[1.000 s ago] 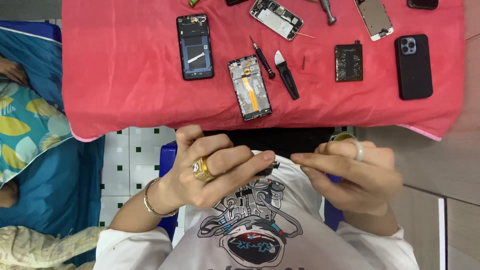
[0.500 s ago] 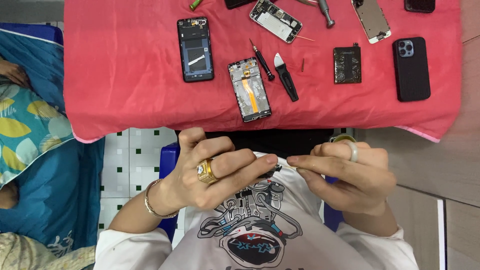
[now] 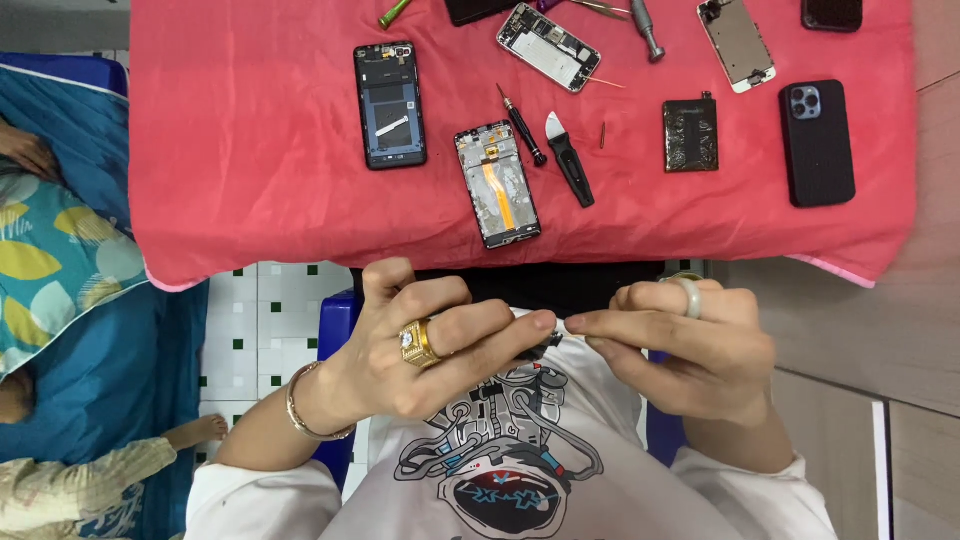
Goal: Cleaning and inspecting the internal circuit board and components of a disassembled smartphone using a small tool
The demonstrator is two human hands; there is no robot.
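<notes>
My left hand [image 3: 420, 350], wearing a gold ring and a bracelet, and my right hand [image 3: 690, 345], wearing a pale ring, meet fingertip to fingertip in front of my chest. Between the fingertips sits a small dark part [image 3: 545, 346], mostly hidden by the fingers. Both hands are below the near edge of the red cloth [image 3: 250, 180]. On the cloth just beyond them lie an opened phone frame with an orange flex cable [image 3: 497, 185], a black-handled screwdriver [image 3: 522, 125] and a black pry tool [image 3: 570, 160].
Also on the cloth are a black phone frame [image 3: 390, 105], a dark battery [image 3: 690, 135], a black phone [image 3: 817, 143], another opened phone [image 3: 548, 47] and a screen part [image 3: 737, 30]. Another person lies on blue bedding [image 3: 90, 330] at the left.
My two hands have drawn slightly closer, so the fingertips now touch over the small part. Nothing on the cloth has moved.
</notes>
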